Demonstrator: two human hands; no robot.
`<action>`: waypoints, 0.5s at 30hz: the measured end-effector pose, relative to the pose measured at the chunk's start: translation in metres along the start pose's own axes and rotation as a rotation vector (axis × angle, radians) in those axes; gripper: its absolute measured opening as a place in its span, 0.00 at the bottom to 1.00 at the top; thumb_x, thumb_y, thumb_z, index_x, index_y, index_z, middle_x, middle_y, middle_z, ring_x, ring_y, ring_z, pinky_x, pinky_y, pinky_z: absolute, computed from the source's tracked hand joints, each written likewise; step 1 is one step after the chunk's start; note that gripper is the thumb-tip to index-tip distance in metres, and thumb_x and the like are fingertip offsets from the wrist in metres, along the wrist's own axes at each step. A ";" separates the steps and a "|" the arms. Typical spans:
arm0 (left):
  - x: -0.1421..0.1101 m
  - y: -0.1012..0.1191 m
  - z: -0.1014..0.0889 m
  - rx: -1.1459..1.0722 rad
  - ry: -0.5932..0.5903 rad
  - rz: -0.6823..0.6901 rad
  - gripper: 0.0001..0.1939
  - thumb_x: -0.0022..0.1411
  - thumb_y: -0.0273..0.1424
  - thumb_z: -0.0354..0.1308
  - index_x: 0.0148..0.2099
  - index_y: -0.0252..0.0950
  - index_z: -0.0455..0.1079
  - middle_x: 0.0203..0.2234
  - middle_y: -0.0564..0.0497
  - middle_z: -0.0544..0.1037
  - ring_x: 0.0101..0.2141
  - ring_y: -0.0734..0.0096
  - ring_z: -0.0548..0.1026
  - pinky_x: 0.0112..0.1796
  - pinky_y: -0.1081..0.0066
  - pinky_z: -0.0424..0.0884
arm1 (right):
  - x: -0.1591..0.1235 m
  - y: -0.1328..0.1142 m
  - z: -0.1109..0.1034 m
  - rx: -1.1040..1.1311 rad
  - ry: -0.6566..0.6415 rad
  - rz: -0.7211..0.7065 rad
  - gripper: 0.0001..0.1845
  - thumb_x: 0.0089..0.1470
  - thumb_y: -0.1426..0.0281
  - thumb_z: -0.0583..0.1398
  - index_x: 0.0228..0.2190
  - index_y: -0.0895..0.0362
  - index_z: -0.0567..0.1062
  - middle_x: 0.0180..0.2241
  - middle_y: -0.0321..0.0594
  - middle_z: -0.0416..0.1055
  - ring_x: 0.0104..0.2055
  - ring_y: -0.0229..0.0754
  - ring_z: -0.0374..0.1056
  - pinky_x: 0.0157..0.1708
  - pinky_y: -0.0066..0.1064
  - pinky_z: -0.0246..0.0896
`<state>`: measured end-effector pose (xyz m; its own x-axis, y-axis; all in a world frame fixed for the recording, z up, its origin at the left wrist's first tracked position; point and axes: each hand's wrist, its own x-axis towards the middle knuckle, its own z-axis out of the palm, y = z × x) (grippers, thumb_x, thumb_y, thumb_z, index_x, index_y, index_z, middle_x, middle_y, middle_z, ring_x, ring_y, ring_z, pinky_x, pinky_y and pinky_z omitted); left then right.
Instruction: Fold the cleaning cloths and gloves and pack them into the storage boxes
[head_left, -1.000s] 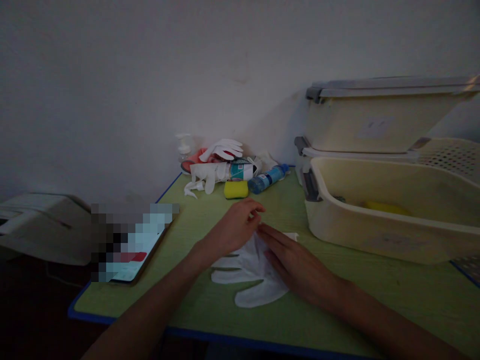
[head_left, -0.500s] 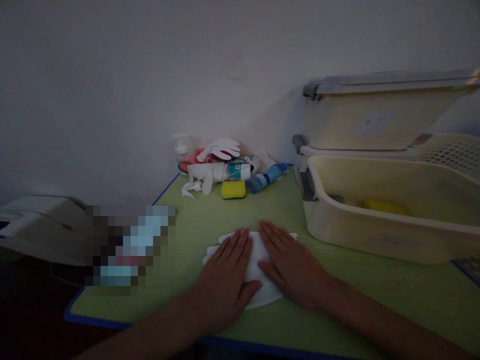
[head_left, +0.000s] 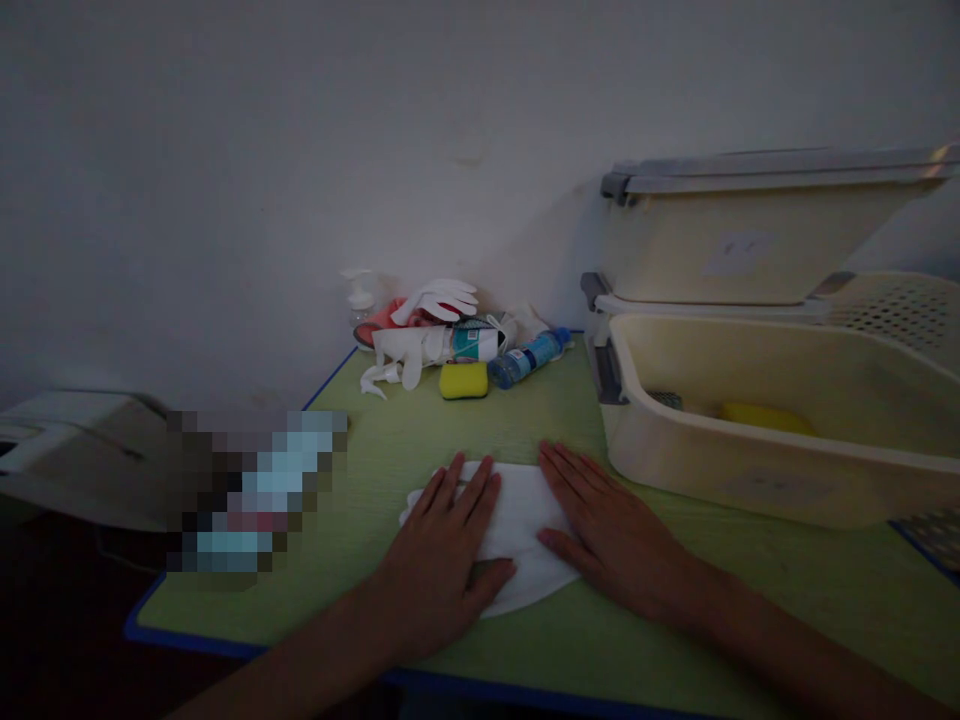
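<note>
A white glove (head_left: 519, 520) lies folded flat on the green table (head_left: 390, 440) near its front edge. My left hand (head_left: 442, 560) rests palm down on the glove's left half, fingers stretched out and open. My right hand (head_left: 607, 530) lies flat on the glove's right half, fingers also stretched out. A strip of white glove shows between the two hands.
At the back stand a yellow sponge (head_left: 463, 380), a blue bottle (head_left: 529, 357), a pile of white gloves (head_left: 435, 300) and a pump bottle (head_left: 360, 295). A cream plastic bin (head_left: 757, 420) with an open lid (head_left: 765, 230) fills the right. A blurred screen (head_left: 255, 490) lies left.
My left hand came down from pinching the glove and now lies flat on it. Both hands have slid slightly apart, pressing the folded glove flat.
</note>
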<state>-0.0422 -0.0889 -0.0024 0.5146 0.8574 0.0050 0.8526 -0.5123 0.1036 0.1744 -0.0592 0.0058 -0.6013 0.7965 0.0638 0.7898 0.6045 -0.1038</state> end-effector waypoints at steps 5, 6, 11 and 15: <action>0.007 -0.007 -0.022 -0.121 -0.141 0.003 0.37 0.64 0.48 0.37 0.66 0.31 0.36 0.64 0.43 0.37 0.63 0.56 0.36 0.60 0.53 0.46 | 0.000 0.002 0.001 0.031 0.005 -0.024 0.35 0.58 0.57 0.48 0.58 0.69 0.57 0.60 0.58 0.49 0.62 0.53 0.48 0.58 0.48 0.49; 0.013 -0.011 -0.032 -0.153 -0.161 -0.011 0.37 0.64 0.48 0.37 0.66 0.30 0.35 0.64 0.41 0.37 0.63 0.56 0.37 0.60 0.54 0.47 | 0.000 0.002 0.001 0.037 0.007 -0.034 0.34 0.58 0.58 0.49 0.58 0.68 0.56 0.61 0.57 0.49 0.62 0.53 0.47 0.58 0.49 0.49; 0.074 -0.037 -0.086 -0.146 0.153 0.028 0.33 0.64 0.44 0.39 0.64 0.26 0.45 0.63 0.38 0.50 0.62 0.59 0.50 0.59 0.60 0.50 | -0.001 0.002 -0.002 0.059 -0.003 -0.033 0.32 0.58 0.60 0.50 0.58 0.65 0.57 0.61 0.56 0.48 0.63 0.54 0.46 0.58 0.50 0.48; 0.146 -0.052 -0.111 -0.049 0.240 0.043 0.23 0.64 0.36 0.43 0.55 0.27 0.60 0.51 0.39 0.70 0.49 0.63 0.69 0.49 0.66 0.64 | -0.001 -0.001 -0.006 0.098 -0.038 -0.013 0.31 0.57 0.61 0.51 0.58 0.65 0.58 0.61 0.56 0.48 0.63 0.54 0.46 0.58 0.50 0.48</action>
<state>-0.0213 0.0687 0.1033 0.5092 0.8248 0.2460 0.8216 -0.5509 0.1464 0.1753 -0.0604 0.0121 -0.6170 0.7865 0.0287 0.7674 0.6093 -0.1998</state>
